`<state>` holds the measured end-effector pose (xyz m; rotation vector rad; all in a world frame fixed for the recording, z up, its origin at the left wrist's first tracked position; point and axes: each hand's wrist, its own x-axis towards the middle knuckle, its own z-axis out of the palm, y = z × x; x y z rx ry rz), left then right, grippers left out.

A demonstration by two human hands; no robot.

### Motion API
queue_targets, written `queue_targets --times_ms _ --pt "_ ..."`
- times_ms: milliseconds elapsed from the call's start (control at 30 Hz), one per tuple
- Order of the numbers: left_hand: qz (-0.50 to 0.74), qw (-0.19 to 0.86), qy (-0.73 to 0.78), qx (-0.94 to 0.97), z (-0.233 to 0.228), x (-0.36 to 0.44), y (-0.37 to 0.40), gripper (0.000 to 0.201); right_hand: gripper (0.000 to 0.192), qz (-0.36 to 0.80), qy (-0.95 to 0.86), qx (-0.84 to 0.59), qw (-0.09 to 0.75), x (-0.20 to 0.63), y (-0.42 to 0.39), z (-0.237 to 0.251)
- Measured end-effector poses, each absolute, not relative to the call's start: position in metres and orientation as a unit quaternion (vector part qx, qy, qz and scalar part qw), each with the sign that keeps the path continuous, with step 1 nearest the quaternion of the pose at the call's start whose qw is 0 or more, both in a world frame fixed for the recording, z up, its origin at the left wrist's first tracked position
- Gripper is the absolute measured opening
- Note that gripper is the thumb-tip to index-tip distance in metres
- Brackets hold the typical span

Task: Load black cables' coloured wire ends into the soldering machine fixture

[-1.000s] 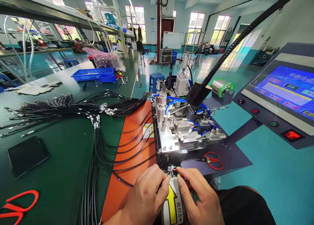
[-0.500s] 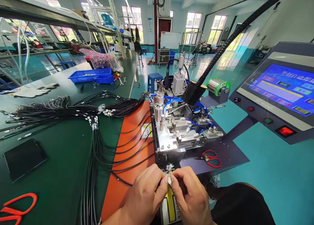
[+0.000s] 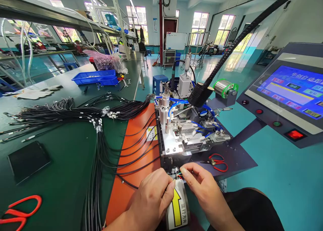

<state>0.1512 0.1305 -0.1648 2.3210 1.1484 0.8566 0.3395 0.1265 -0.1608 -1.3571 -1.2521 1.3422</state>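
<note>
My left hand (image 3: 156, 194) pinches the end of a black cable (image 3: 130, 184) between thumb and forefinger. Thin coloured wires (image 3: 178, 175) fan out of that end, just past the fingertips. Close by on the right, my right hand (image 3: 202, 184) has thumb and forefinger drawn together at the wire tips; whether a strand is between them is too small to see. Below the hands is a label (image 3: 177, 207) with a yellow arrow. Directly ahead stands a metal machine (image 3: 181, 137) with blue air tubes, its front fixture close to the wires.
Black cables (image 3: 93, 177) lie bundled on the green table (image 3: 65, 170) and across an orange mat (image 3: 136, 118). Red-handled scissors (image 3: 218, 162) rest right of the machine, another red-handled pair (image 3: 22, 209) at lower left. A control screen (image 3: 290, 89), solder spool (image 3: 224, 88) and blue tray (image 3: 94, 77) stand around.
My right hand has moved slightly up and right, away from my left hand. The coloured wires now show spread apart, and the arrow label is less covered.
</note>
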Motion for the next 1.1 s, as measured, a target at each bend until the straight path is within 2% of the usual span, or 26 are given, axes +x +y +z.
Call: queue_targets --times_ms 600,867,1000,1100 --pt "0.306 0.197 0.410 0.836 -0.169 0.152 0.132 0.016 0.036 0.534 -0.491 -0.535 0.433 0.335 0.128 -0.163" --pt "0.303 0.244 0.425 0.818 -0.160 0.149 0.133 0.013 0.040 0.529 -0.499 -0.535 0.429 0.335 0.129 -0.168" --pt "0.303 0.271 0.413 0.815 -0.154 0.145 0.136 0.024 0.040 0.527 -0.509 -0.531 0.426 0.337 0.133 -0.177" --pt "0.303 0.250 0.411 0.823 -0.157 0.143 0.137 0.025 0.041 0.517 -0.516 -0.538 0.420 0.337 0.137 -0.185"
